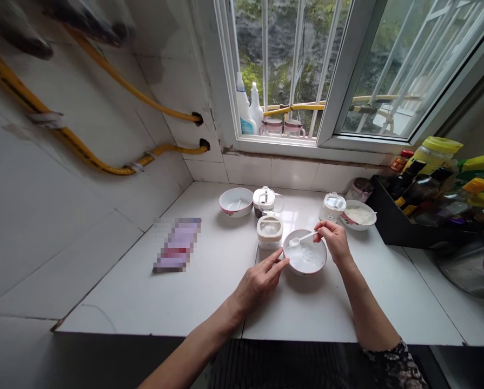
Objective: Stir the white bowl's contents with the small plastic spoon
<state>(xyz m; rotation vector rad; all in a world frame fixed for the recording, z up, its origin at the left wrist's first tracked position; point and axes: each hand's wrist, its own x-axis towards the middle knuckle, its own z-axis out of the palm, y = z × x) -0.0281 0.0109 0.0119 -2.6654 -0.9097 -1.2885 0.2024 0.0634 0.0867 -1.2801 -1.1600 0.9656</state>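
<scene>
Because the spoon's head sits inside the bowl, the step in hand looks like stirring or scooping, and it should go best with the bowl well braced. At lower centre, nearest the viewer, the bare left hand [258, 283] reaches to the left edge of a round white bowl with a thin red rim [325, 253], which sits right of centre on the white tiled table [177, 308]. Its fingertips touch that rim, though I cannot tell whether they pinch it or merely rest there; a light pinch would probably resist turning better. Just right of the bowl, the bare right hand [334, 240] has its grip clamped on the handle end of a small white spoon [305, 237], tilted down to the left. Held so far back, the spoon may wobble, so small, slow strokes close to the bottom would suit it, lifting nothing whitish over the edge. Close to the bowl's left stands a squarish white jar with a clear-topped beige lid [270, 232]; wide sweeps that way could nudge it. Farther off, a clear jar with a transparent lid [333, 207] and a flower-patterned white bowl of pale powder [353, 222] stand beyond the right hand, calling for a tucked wrist. Behind, left of centre, another white bowl with red trim [225, 210] leaves the elbows ample room.
</scene>
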